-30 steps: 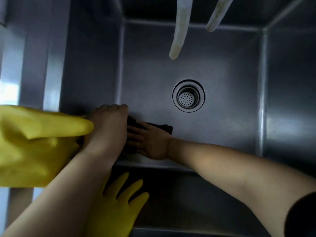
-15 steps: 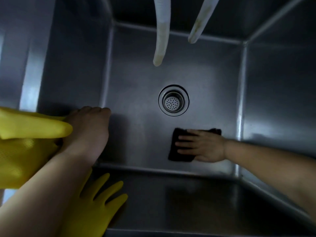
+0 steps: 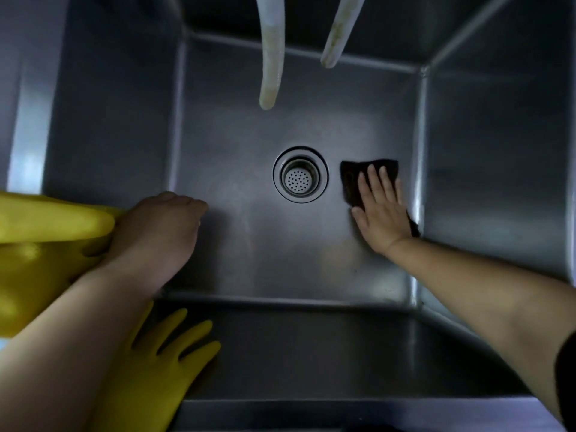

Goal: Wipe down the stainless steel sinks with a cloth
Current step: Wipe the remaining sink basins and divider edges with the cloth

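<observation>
The right hand [image 3: 381, 210], fingers flat, is pressing the dark cloth [image 3: 369, 179] onto the sink [image 3: 237, 244] floor, right of centre beside the drain [image 3: 300, 175]; the left hand [image 3: 156, 226] is gripping a yellow glove [image 3: 46, 222]. Wiping the floor; the walls likely follow

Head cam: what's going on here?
A person is wiping the floor of a steel sink. The right hand presses a dark cloth flat, right of the drain, near the right wall. The left hand rests on the left rim over yellow rubber gloves; its grip is unclear.
</observation>
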The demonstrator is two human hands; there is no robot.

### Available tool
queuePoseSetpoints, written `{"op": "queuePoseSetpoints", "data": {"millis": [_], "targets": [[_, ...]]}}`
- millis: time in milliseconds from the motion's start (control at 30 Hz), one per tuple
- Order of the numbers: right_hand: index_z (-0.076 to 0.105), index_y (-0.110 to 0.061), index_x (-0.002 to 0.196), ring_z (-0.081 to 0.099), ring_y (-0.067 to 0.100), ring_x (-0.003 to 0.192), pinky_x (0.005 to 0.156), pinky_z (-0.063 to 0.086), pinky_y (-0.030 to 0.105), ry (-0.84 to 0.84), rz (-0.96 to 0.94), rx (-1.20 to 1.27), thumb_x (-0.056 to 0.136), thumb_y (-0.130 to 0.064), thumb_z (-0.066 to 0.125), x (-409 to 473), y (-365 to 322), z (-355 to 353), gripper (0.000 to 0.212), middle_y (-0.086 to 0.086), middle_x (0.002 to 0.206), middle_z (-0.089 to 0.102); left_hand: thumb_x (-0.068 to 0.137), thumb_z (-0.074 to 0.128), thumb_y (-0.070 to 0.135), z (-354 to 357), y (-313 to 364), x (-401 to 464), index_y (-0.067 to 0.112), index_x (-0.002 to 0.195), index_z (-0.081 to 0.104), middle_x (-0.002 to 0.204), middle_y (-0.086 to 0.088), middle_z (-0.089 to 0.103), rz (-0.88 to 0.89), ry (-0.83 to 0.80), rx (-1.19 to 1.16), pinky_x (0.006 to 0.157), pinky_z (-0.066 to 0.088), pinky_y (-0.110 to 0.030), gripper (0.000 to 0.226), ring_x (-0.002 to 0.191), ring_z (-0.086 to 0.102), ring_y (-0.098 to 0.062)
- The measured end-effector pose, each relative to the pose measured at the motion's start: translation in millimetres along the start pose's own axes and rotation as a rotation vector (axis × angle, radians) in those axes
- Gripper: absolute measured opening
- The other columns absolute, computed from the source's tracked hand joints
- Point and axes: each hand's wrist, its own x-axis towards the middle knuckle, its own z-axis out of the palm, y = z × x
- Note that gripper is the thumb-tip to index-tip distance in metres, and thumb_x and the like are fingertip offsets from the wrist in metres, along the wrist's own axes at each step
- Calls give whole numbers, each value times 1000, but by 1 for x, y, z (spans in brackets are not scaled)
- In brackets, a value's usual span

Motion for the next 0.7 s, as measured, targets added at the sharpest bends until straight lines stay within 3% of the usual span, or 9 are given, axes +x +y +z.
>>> {"op": "queuePoseSetpoints", "data": {"millis": [100, 233, 400, 533, 633, 700], "targets": [[27, -10, 147, 12, 33, 143, 115, 13, 55, 11, -257, -30, 87, -35, 47, -46, -7, 7, 69, 15, 155, 23, 88, 53, 8, 0, 0, -1, 16, 108, 67, 102, -12, 67, 21, 59, -41, 79, 48, -38, 26, 93, 61, -33], [42, -21, 142, 21, 31, 139, 114, 8, 48, -101, -783, -93, 82, -35, 65, -82, 1, 14, 66, 5, 151, 32, 87, 51, 4, 4, -1, 0, 16, 106, 67, 98, -12, 67, 47, 67, -58, 77, 48, -38, 28, 89, 61, -33], [36, -28, 144, 18, 23, 142, 116, 13, 52, -165, -1040, -122, 88, -41, 60, -69, -24, 12, 63, -3, 153, 30, 84, 55, 1, 7, -2, 1, 14, 105, 69, 94, -14, 68, 74, 117, -78, 75, 49, -39, 28, 86, 62, -37], [43, -23, 141, 27, 26, 141, 114, 21, 48, -147, -1056, 49, 89, -20, 62, -42, -82, 12, 55, 3, 150, 38, 76, 62, -7, 6, -1, 1, 8, 94, 71, 81, -18, 67, 90, 122, -59, 67, 50, -40, 25, 74, 62, -39], [49, -20, 138, 36, 33, 137, 106, 32, 47, -147, -903, 183, 85, -4, 62, -28, -122, 5, 56, 5, 148, 40, 66, 70, -13, 1, 0, -3, 3, 82, 72, 67, -21, 64, 127, 115, -26, 56, 50, -38, 23, 58, 60, -38], [45, -21, 140, 30, 34, 138, 106, 26, 47, -197, -786, 237, 88, 0, 54, -30, -142, 3, 57, 4, 153, 33, 71, 67, -10, 1, 0, -5, 4, 87, 72, 70, -21, 64, 109, 103, -8, 57, 48, -36, 22, 60, 60, -38]]}}
